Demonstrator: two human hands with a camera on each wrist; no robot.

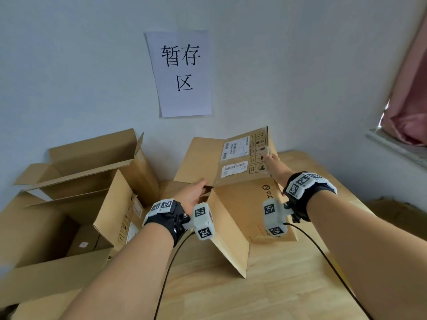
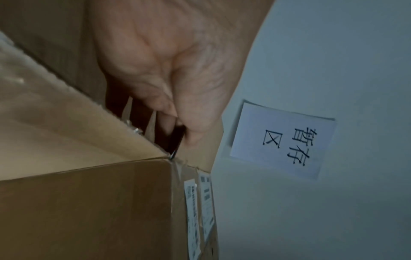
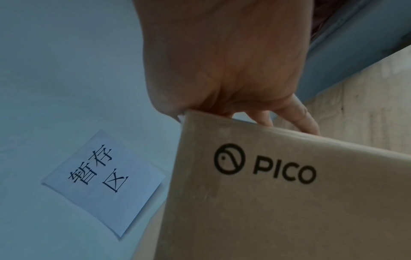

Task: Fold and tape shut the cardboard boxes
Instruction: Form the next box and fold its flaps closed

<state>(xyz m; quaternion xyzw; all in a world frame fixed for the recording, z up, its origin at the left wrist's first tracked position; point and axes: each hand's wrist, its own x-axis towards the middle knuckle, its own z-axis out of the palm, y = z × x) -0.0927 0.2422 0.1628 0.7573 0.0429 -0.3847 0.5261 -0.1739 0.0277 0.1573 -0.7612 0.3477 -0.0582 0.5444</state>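
At the far left, two open cardboard boxes (image 1: pixel 87 172) stand on the tabletop (image 1: pixel 288 285) against the wall, flaps up; a smaller carton (image 1: pixel 84 242) lies inside the nearer one. Right of them, near the middle, the PICO box (image 1: pixel 245 204) sits tilted, its labelled flap (image 1: pixel 240 158) raised toward the wall and a plain flap (image 1: pixel 231 236) hanging open toward the near edge. The left hand (image 1: pixel 193 192) reaches to the box's left corner; its grip has thumb and fingers curled over the edge of the cardboard there (image 2: pixel 175 98), the box lying just below and right of it. The right hand (image 1: pixel 273 166) holds the far right corner of the box, thumb on the labelled flap and fingers curled behind the printed side (image 3: pixel 298 114). On the wall above hangs a paper sign (image 1: pixel 182 72).
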